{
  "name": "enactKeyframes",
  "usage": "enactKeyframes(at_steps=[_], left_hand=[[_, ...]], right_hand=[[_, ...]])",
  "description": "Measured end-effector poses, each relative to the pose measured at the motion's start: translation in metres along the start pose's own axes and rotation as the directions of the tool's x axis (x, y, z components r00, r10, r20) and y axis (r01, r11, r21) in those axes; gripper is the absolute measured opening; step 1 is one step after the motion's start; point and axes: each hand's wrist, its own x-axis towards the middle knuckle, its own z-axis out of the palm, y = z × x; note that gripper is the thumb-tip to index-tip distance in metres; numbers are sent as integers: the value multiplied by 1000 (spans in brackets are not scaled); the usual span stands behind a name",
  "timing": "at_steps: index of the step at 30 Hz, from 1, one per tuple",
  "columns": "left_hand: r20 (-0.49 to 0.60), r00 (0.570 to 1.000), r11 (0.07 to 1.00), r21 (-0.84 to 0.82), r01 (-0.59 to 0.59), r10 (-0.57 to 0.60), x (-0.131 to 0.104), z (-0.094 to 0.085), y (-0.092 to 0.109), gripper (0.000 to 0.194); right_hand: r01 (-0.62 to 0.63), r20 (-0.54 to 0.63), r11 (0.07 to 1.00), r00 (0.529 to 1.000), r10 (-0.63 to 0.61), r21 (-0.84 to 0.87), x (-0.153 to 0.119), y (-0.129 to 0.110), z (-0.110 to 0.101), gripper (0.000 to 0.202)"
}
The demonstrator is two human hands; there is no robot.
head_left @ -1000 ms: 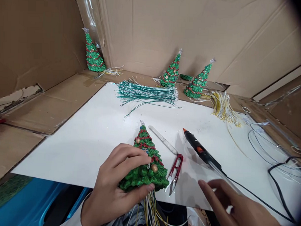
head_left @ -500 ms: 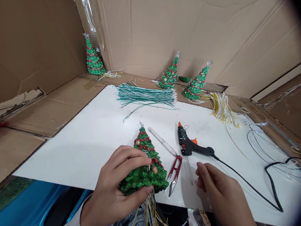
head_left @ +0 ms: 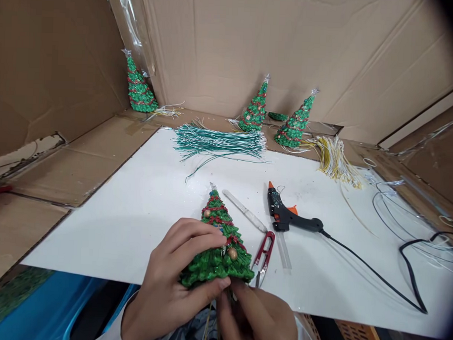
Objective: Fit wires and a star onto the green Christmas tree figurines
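Note:
My left hand [head_left: 182, 272] is wrapped round the lower part of a small green Christmas tree [head_left: 218, 264] with red garland and gold balls, its tip pointing away from me. Under the tree's base my right hand [head_left: 260, 315] has its fingers pressed together at the wires [head_left: 206, 325] hanging there; its fingertips are partly hidden. Just right of the tree lie red-handled thread snips [head_left: 265, 250], their blades partly covered. A whitish stick-like tool [head_left: 244, 211] is beyond them, and a black glue gun [head_left: 291, 219] with an orange nozzle rests to the right.
Along the cardboard wall [head_left: 216, 50] stand several decorated trees [head_left: 295, 124]. A bundle of green and white wires [head_left: 220, 142] lies on the white board [head_left: 136, 211], with yellow and white wires [head_left: 336, 161] at the back right. The glue gun's black cable [head_left: 375, 277] crosses the right side.
My right hand has moved left from beside the glue gun to the wires under the tree base, now covering part of the snips' blades. My left hand keeps its hold on the tree.

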Motion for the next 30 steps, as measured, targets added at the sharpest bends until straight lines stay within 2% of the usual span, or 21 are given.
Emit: enactKeyframes(at_steps=[4,6,7,9,11,13,15,17,21,23,27,30], left_hand=[[1,1000,1000,-8,15,-15,0,-2,1,32],[-6,1000,1000,-10,20,-20,-1,-1,1,30],[-10,1000,1000,-9,22,-22,-1,-1,2,29],[-15,1000,1000,-9,17,-17,-1,0,2,28],[-14,1000,1000,-8,9,-9,0,1,1,28],[-11,1000,1000,-4,3,-3,0,1,1,30],[-10,1000,1000,2,3,-3,1,1,1,30],[-14,1000,1000,7,0,0,1,0,1,29],[-11,1000,1000,17,-13,13,-1,-1,0,33],[-2,1000,1000,22,-16,16,-2,0,-1,35],[-15,1000,999,30,-27,27,-3,1,-3,37],[-35,998,999,24,-49,50,-3,2,-2,32]], right_hand=[[-45,-109,999,993,44,-8,-2,-4,13,11],[-138,-89,984,985,148,112,-3,-6,18,14],[-210,-43,957,974,222,200,-5,-8,22,23],[-370,61,858,926,373,356,-10,-10,29,38],[-497,113,744,856,504,447,-16,-12,36,39],[-572,130,664,795,592,481,-21,-13,40,35],[-611,153,625,763,627,487,-23,-14,40,36],[-618,176,622,763,622,480,-21,-15,39,43],[-550,183,669,822,539,499,-10,-14,33,54],[-528,164,682,835,524,506,-9,-14,32,54],[-550,85,717,815,574,428,-13,-11,30,47],[-500,74,771,854,516,395,-14,-10,30,51]])
